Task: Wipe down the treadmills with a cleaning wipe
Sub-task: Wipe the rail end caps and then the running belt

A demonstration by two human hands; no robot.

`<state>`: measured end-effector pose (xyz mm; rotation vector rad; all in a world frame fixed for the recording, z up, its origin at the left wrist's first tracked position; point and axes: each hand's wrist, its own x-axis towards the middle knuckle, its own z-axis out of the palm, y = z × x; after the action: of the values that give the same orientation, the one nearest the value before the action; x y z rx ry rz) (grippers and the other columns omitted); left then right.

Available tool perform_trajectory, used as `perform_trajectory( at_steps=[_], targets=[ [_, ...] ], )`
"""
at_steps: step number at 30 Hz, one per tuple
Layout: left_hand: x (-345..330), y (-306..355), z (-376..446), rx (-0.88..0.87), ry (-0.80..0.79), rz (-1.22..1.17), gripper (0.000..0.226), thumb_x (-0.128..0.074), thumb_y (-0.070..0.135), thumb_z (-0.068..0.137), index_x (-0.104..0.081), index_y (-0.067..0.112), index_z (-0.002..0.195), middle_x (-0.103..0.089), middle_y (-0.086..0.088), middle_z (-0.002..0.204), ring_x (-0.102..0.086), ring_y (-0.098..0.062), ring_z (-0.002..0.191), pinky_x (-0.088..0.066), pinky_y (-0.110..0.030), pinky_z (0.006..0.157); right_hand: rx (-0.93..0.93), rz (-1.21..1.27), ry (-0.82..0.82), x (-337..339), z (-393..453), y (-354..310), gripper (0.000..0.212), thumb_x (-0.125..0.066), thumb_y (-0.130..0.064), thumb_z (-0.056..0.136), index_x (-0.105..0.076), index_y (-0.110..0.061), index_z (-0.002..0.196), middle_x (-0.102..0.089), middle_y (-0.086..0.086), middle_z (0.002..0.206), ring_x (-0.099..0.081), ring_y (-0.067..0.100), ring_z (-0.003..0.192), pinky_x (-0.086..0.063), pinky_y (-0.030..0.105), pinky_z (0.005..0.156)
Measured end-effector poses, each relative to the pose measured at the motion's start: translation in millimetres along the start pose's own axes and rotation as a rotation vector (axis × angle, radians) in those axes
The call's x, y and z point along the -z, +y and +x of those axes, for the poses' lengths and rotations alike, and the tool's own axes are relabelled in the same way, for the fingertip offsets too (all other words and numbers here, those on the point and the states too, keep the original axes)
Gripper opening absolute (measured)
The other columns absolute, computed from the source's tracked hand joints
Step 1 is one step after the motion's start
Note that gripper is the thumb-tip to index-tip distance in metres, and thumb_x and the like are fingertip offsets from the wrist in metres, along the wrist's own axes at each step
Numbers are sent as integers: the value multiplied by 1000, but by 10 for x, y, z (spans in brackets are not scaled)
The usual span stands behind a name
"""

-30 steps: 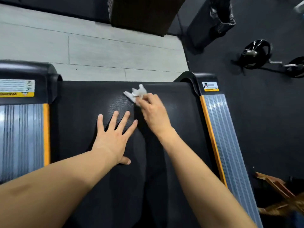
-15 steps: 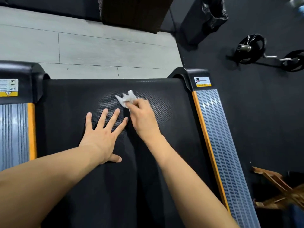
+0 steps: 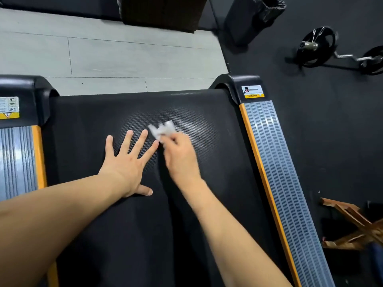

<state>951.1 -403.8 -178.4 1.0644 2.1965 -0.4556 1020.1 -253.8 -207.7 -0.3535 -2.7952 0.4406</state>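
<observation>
Across the middle of our view we see the treadmill belt (image 3: 207, 162), black and textured, with a grey ribbed side rail (image 3: 275, 162) at three o'clock. At seven o'clock on the belt our left hand (image 3: 126, 162) lies flat, fingers straight and spread, its grip holding nothing. At its two o'clock our right hand (image 3: 180, 158) is blurred; its grip pinches the crumpled white wipe (image 3: 162, 129), which lies near the belt's centre.
</observation>
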Motion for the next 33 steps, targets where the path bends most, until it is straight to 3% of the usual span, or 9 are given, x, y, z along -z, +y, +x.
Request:
perform_trajectory(
  at_steps=[4, 9, 12, 17, 21, 24, 26, 28, 33],
  targets=[
    [7, 5, -9, -1, 5, 10, 131, -42, 95, 73, 48, 31, 143, 50, -7, 154, 31, -40, 150, 4, -72, 118, 38, -72, 50, 321, 3, 593, 48, -61, 0, 88, -67, -23, 129, -66, 4, 113, -59, 24, 96, -51, 37, 89],
    [-4, -5, 7, -6, 5, 7, 131, -40, 97, 72, 49, 31, 141, 51, -7, 154, 31, -40, 150, 3, -72, 117, -523, -232, 136, 614, -98, 1313, 32, -50, -3, 92, -67, -12, 117, -57, 19, 104, -55, 38, 93, -49, 46, 81],
    [-3, -3, 10, -4, 9, 14, 131, -41, 97, 72, 49, 31, 142, 50, -7, 154, 30, -41, 150, 3, -72, 117, -397, -183, 137, 320, -160, 668, 37, -52, -4, 84, -71, -11, 114, -58, 18, 89, -52, 34, 78, -41, 41, 70],
    [-11, 1, 13, -9, 22, 10, 132, -43, 96, 71, 47, 32, 143, 48, -6, 156, 28, -40, 151, 1, -71, 118, -13, 69, -57, 92, -513, -234, 23, -60, -4, 91, -72, -12, 109, -61, 8, 93, -51, 24, 80, -46, 33, 81],
    [-20, -12, 17, -8, 12, 1, 132, -43, 97, 70, 48, 34, 143, 49, -5, 155, 30, -39, 151, 3, -71, 118, -329, -171, 171, 471, -507, 836, 14, -60, -8, 88, -72, -10, 96, -58, 12, 79, -49, 22, 71, -44, 40, 62],
    [-29, -16, 20, -12, 12, -13, 133, -43, 97, 70, 48, 34, 142, 50, -5, 155, 31, -39, 150, 4, -72, 118, -705, -140, 340, 631, -633, 1343, 24, -54, -18, 98, -67, 1, 103, -53, 13, 89, -49, 8, 75, -49, 40, 80],
    [-35, -16, 25, -17, 20, -23, 133, -43, 97, 70, 49, 33, 142, 51, -5, 154, 32, -40, 150, 5, -72, 117, -772, -160, 367, 548, -586, 1269, 23, -53, -15, 95, -69, -1, 104, -54, 16, 88, -52, 23, 78, -49, 48, 78],
    [-36, -11, 20, -19, 21, -33, 133, -44, 96, 71, 49, 33, 142, 52, -5, 153, 33, -40, 149, 5, -72, 117, -618, -170, 316, 359, -477, 974, 32, -53, -6, 85, -72, -8, 110, -56, 19, 87, -52, 35, 74, -47, 44, 70],
    [-28, -11, -2, -21, 47, -51, 133, -48, 94, 72, 43, 32, 147, 49, -5, 155, 32, -39, 150, 5, -72, 118, -33, 24, 48, -96, -257, -124, 30, -58, -4, 90, -71, -11, 116, -61, 9, 96, -54, 29, 80, -47, 41, 76]
  ],
)
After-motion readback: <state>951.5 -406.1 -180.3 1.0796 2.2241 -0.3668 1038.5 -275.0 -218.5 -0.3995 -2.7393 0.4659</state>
